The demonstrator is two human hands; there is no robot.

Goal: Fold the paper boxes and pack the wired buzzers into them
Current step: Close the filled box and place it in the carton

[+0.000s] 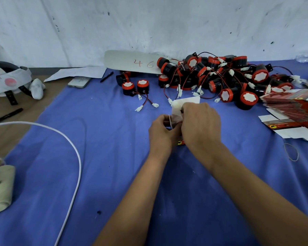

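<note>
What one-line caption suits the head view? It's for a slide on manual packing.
Both hands, left hand and right hand, fold a paper box beside a pile of wired buzzers.

The red handwritten number "46" stands on a white card (132, 63) lying at the back of the blue cloth, partly under the heap of buzzers. The flat red box blanks (292, 110) at the right carry a yellow round emblem with a black figure, and printed lines too small to read.
</note>
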